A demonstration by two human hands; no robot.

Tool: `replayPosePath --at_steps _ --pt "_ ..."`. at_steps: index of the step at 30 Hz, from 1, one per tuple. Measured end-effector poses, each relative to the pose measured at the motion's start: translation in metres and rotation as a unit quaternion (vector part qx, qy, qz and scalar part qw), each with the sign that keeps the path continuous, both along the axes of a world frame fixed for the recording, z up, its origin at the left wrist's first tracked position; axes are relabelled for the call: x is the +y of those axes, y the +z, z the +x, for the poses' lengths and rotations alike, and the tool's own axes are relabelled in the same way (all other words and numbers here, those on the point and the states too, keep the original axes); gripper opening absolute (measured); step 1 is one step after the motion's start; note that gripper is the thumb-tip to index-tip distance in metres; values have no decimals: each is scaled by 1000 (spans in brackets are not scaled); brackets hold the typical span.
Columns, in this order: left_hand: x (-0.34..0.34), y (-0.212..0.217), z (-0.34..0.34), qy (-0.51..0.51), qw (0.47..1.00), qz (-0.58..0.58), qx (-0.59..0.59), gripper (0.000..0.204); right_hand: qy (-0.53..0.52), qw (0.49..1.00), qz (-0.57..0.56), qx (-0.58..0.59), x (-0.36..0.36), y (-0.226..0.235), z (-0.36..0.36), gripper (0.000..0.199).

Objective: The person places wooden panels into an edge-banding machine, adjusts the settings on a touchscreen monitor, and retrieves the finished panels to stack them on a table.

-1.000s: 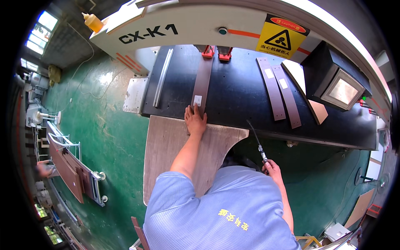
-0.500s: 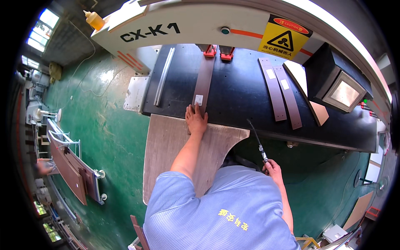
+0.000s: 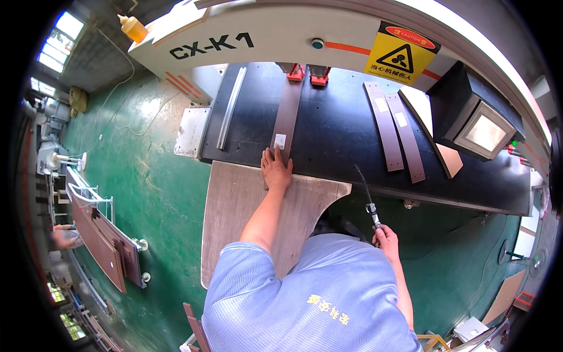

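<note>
My left hand (image 3: 277,170) lies flat, fingers spread, on the near end of a long brown board strip (image 3: 288,111) with a white label. The strip runs over the black machine table (image 3: 334,126) to two red clamp feet (image 3: 296,74) at its far end. In my right hand (image 3: 385,237), closed round its grip, is what looks like an air blow gun (image 3: 373,212) with a long thin black nozzle. Its tip is close to the table's front edge, apart from the strip. Below my left arm is a grey-brown curved-edge panel (image 3: 234,217).
Curved brown strips (image 3: 387,126) and a pale angled piece (image 3: 448,158) lie at the table's right, beside a black-housed screen (image 3: 485,130). A metal bar (image 3: 231,108) lies left. The machine beam (image 3: 275,41) spans above. A panel cart (image 3: 126,249) stands on the left floor.
My right hand has shifted slightly, and the blow gun's nozzle has moved a little to the right and away from me. My left hand stays on the strip. The cart's panels have moved slightly.
</note>
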State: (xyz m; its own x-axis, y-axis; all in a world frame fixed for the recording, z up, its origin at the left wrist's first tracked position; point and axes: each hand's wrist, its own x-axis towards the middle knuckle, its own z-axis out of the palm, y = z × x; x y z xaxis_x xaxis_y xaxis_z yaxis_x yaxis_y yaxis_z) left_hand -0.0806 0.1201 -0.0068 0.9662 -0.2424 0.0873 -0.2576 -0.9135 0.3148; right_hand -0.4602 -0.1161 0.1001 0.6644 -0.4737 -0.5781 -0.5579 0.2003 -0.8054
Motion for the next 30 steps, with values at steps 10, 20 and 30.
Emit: replayPosePath --at_steps 10,20,30 --pt "0 -1 0 -1 1000 2 -6 74 -10 1000 2 -8 3 0 -8 26" --pt "0 -3 -1 -2 1000 -8 -10 73 -13 1000 4 1 7 4 -16 30" --pt "0 -3 -1 -1 1000 -11 -8 74 -35 999 24 -7 10 3 -24 26"
